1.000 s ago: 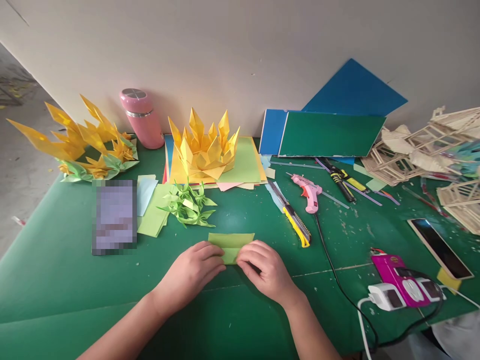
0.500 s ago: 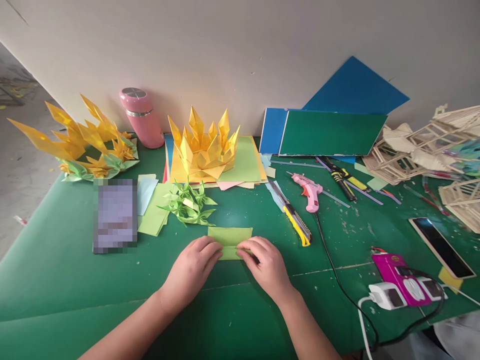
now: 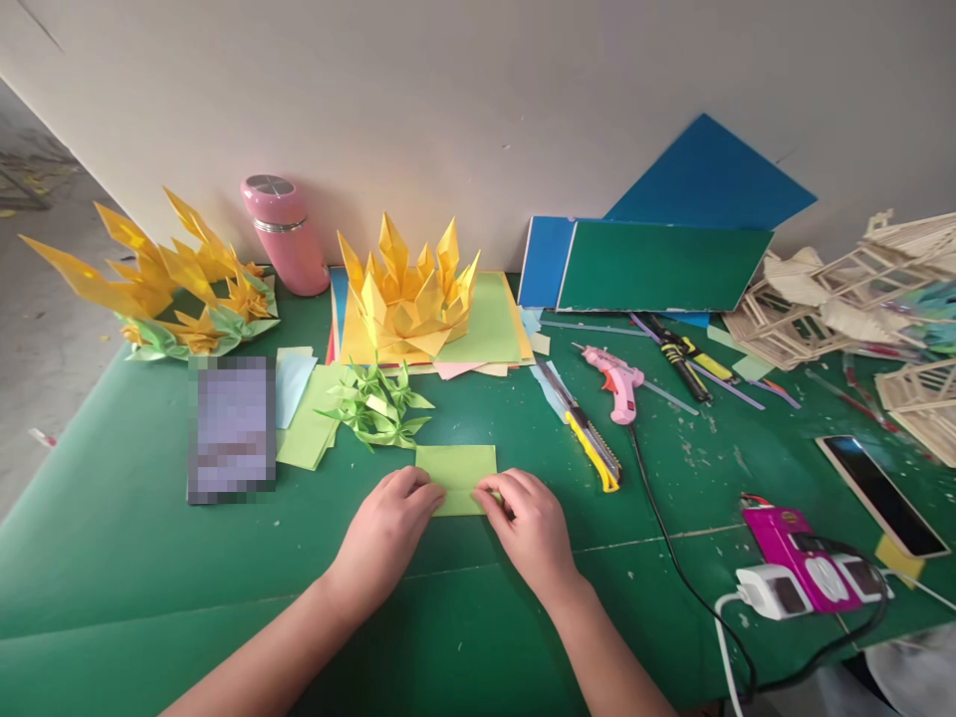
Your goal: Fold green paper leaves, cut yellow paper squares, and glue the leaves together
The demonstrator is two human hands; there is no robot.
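A light green paper sheet, folded, lies flat on the green table mat in front of me. My left hand rests on its near left edge with fingers curled and pressed down. My right hand pinches its near right edge between thumb and fingertips. Just behind the paper sits a cluster of small green origami pieces.
A yellow paper crown-like flower stands on stacked coloured sheets, with a pink flask to its left. A utility knife, pink glue gun and its cable lie to the right. A phone and power strip lie further right.
Both hands have slid slightly away from me along the green paper. More of the paper's upper flap now lies flat and the sheet looks narrower.
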